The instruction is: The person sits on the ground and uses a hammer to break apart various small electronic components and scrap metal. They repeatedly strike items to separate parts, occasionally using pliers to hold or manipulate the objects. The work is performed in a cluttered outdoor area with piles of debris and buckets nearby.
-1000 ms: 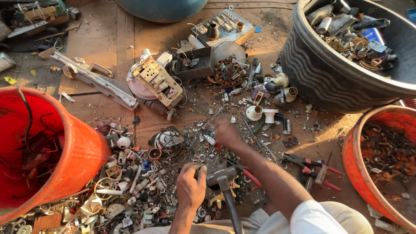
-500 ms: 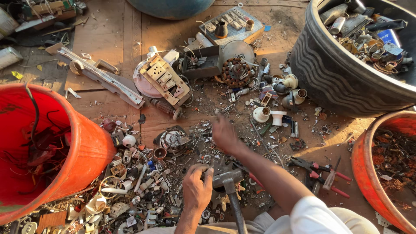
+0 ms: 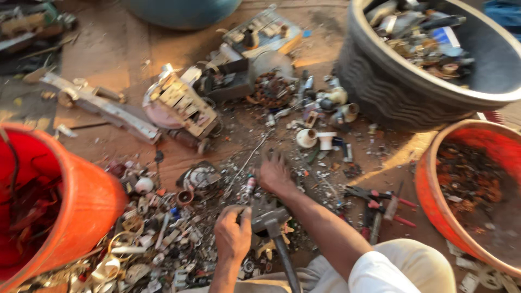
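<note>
Scrap everywhere on the floor, and both hands are down in it. Left hand [image 3: 233, 234] sits at six o'clock, fingers curled against the grey steel hammer head [image 3: 267, 213]; whether it truly grips it, I cannot tell. The hammer's dark handle [image 3: 286, 260] runs back towards the person. Right hand [image 3: 275, 172], blurred, rests palm-down with fingers spread on the small metal bits just beyond, holding nothing visible. Red-handled pliers [image 3: 380, 199] lie at three o'clock, an orange plastic bucket [image 3: 81, 206] at nine, a black ribbed tub [image 3: 391, 92] at one.
</note>
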